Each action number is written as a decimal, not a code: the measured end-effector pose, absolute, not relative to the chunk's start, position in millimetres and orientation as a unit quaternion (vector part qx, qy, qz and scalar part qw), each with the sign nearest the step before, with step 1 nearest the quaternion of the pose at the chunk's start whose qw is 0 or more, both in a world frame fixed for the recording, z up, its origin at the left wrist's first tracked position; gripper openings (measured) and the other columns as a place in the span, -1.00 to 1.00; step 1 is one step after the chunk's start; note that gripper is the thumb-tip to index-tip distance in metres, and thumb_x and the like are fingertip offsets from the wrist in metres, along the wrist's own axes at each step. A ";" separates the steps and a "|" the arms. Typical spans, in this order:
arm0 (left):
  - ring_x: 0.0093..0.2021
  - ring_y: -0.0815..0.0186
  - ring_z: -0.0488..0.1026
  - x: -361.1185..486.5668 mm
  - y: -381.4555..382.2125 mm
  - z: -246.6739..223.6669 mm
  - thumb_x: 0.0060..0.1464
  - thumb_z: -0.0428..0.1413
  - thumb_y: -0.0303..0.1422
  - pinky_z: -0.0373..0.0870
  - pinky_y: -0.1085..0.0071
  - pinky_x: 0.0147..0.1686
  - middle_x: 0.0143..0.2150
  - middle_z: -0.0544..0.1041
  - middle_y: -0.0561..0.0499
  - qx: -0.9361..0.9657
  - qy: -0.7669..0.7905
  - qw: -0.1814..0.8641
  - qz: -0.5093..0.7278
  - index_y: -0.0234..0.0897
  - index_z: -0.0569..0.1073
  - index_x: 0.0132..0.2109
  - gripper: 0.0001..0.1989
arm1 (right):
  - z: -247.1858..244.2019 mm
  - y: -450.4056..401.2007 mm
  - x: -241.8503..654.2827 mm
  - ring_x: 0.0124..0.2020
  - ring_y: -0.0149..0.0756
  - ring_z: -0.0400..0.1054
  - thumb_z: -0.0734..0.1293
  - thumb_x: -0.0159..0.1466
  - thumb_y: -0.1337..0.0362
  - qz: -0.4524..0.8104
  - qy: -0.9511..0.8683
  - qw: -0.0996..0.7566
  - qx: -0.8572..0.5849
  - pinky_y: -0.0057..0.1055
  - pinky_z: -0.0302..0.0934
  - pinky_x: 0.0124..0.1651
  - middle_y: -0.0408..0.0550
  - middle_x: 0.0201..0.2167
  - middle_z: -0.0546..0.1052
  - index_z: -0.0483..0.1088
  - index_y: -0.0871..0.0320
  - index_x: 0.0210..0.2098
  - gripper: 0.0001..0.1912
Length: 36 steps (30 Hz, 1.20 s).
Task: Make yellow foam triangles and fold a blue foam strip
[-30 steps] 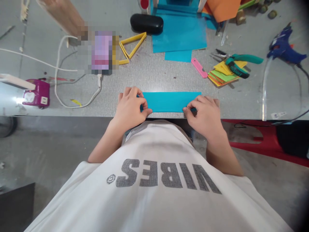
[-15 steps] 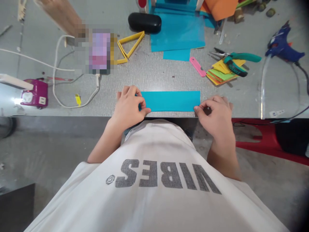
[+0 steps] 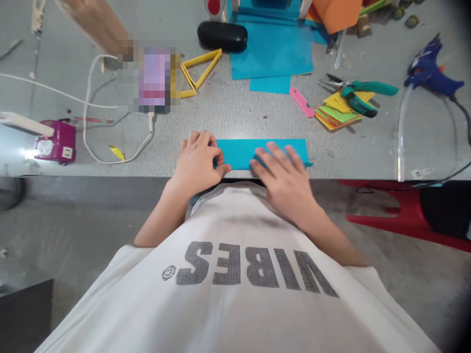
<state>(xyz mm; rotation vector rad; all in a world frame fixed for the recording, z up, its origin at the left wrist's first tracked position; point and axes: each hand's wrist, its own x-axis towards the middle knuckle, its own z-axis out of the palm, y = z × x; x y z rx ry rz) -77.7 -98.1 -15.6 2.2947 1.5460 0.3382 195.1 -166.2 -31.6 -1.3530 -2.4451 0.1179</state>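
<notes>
A long strip of blue paper (image 3: 241,151) lies along the table's front edge. My left hand (image 3: 201,158) pinches its left end, thumb against the near edge and fingers curled over it. Flat across the right half of the strip rests my right hand (image 3: 285,171), its fingers spread and slightly blurred. At the strip's right end a narrow fold or flap sticks out along the near side. The part of the paper beneath both hands is hidden.
Beyond the strip lie a pink cutter (image 3: 301,102), pliers (image 3: 358,93) on coloured paper slips (image 3: 336,113), blue sheets (image 3: 272,51) and a black case (image 3: 222,37). A blue glue gun (image 3: 434,68) is at right; a white cable (image 3: 86,122) and purple device (image 3: 57,141) at left.
My right hand has let go of the strip's right corner and moved left onto the paper, fingers now spread. A flap shows at the right end. My left hand keeps its place.
</notes>
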 end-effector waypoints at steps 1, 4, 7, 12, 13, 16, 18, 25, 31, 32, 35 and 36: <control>0.23 -0.19 0.39 -77.6 -98.2 -15.4 0.20 0.42 -0.26 0.42 -0.34 0.27 0.07 0.52 -0.20 0.811 0.545 0.176 0.121 -0.20 0.56 -0.37 -0.74 | -36.0 -165.8 182.1 0.65 0.17 0.23 0.29 0.54 0.41 0.060 -0.880 0.162 -0.442 0.31 0.06 0.68 0.11 0.57 0.45 0.45 0.04 0.51 -0.41; 0.24 -0.19 0.40 -77.5 -98.7 -15.8 0.22 0.41 -0.26 0.42 -0.33 0.29 0.08 0.53 -0.21 0.812 0.542 0.174 0.126 -0.20 0.56 -0.37 -0.74 | -54.4 -163.6 156.4 0.65 0.16 0.26 0.29 0.61 0.22 0.089 -0.897 0.157 -0.403 0.19 0.18 0.68 0.23 0.59 0.41 0.40 0.20 0.56 -0.42; 0.26 -0.20 0.41 -77.4 -99.0 -17.3 0.22 0.42 -0.25 0.42 -0.33 0.31 0.08 0.54 -0.21 0.812 0.544 0.170 0.125 -0.20 0.56 -0.37 -0.73 | -69.3 -165.6 154.5 0.65 0.17 0.25 0.32 0.62 0.11 0.093 -0.889 0.168 -0.415 0.19 0.21 0.68 0.24 0.60 0.37 0.38 0.22 0.58 -0.38; 0.27 -0.21 0.43 -77.7 -99.4 -17.7 0.23 0.43 -0.24 0.43 -0.36 0.32 0.07 0.54 -0.19 0.808 0.546 0.177 0.131 -0.20 0.57 -0.36 -0.73 | -75.5 -180.4 176.7 0.61 0.16 0.33 0.33 0.62 0.08 0.067 -0.861 0.179 -0.472 0.17 0.28 0.64 0.17 0.56 0.43 0.40 0.12 0.58 -0.39; 0.27 -0.21 0.43 -77.7 -99.6 -17.3 0.23 0.43 -0.24 0.44 -0.36 0.31 0.07 0.55 -0.19 0.807 0.547 0.180 0.131 -0.20 0.57 -0.36 -0.73 | -75.5 -184.1 181.2 0.60 0.16 0.35 0.34 0.62 0.08 0.059 -0.854 0.181 -0.485 0.15 0.30 0.63 0.17 0.55 0.44 0.40 0.12 0.57 -0.39; 0.27 -0.21 0.43 -77.4 -99.5 -16.3 0.22 0.43 -0.26 0.45 -0.36 0.30 0.07 0.54 -0.20 0.803 0.552 0.187 0.127 -0.20 0.57 -0.36 -0.74 | -75.4 -195.3 194.2 0.55 0.18 0.41 0.36 0.60 0.06 0.025 -0.830 0.194 -0.522 0.13 0.34 0.60 0.18 0.52 0.48 0.43 0.14 0.55 -0.39; 0.27 -0.21 0.42 -77.1 -99.0 -16.6 0.21 0.44 -0.27 0.45 -0.35 0.29 0.06 0.53 -0.20 0.802 0.552 0.190 0.127 -0.21 0.57 -0.36 -0.74 | -75.1 -202.5 203.5 0.53 0.22 0.44 0.38 0.59 0.05 0.003 -0.810 0.203 -0.550 0.16 0.36 0.58 0.19 0.50 0.50 0.44 0.14 0.54 -0.38; 0.17 -0.11 0.43 -85.6 -99.9 -19.6 0.23 0.43 -0.19 0.52 -0.23 0.24 -0.01 0.53 -0.16 0.805 0.551 0.171 0.138 -0.18 0.56 -0.38 -0.70 | -74.1 -216.5 231.5 0.50 0.32 0.46 0.39 0.57 0.07 -0.045 -0.754 0.204 -0.623 0.25 0.39 0.54 0.26 0.50 0.50 0.43 0.17 0.55 -0.36; 0.20 -0.11 0.42 -113.7 -109.5 -17.3 0.27 0.39 -0.15 0.49 -0.19 0.25 0.05 0.54 -0.16 0.779 0.601 0.132 0.122 -0.17 0.58 -0.36 -0.70 | -75.1 -215.1 232.8 0.47 0.25 0.50 0.37 0.59 0.06 -0.077 -0.757 0.190 -0.620 0.12 0.41 0.52 0.25 0.47 0.53 0.49 0.23 0.50 -0.40; 0.22 -0.11 0.42 -118.1 -110.8 -16.4 0.27 0.39 -0.15 0.48 -0.17 0.27 0.05 0.55 -0.15 0.771 0.613 0.127 0.114 -0.18 0.59 -0.36 -0.71 | -74.9 -214.8 232.8 0.47 0.24 0.50 0.36 0.59 0.06 -0.080 -0.757 0.182 -0.623 0.10 0.41 0.53 0.25 0.47 0.53 0.50 0.23 0.48 -0.41; 0.24 -0.09 0.42 -128.2 -112.7 -14.3 0.26 0.40 -0.17 0.45 -0.15 0.32 0.05 0.55 -0.13 0.754 0.638 0.116 0.101 -0.18 0.58 -0.36 -0.71 | -74.1 -214.1 233.5 0.48 0.22 0.50 0.35 0.59 0.06 -0.082 -0.758 0.168 -0.625 0.06 0.39 0.54 0.24 0.46 0.54 0.52 0.24 0.46 -0.42; 0.23 -0.09 0.43 -130.5 -112.8 -14.1 0.25 0.41 -0.18 0.44 -0.14 0.32 0.05 0.55 -0.13 0.752 0.641 0.115 0.102 -0.19 0.57 -0.37 -0.71 | -73.8 -213.9 233.9 0.48 0.22 0.50 0.35 0.59 0.06 -0.080 -0.758 0.166 -0.626 0.06 0.40 0.54 0.25 0.46 0.54 0.52 0.24 0.47 -0.42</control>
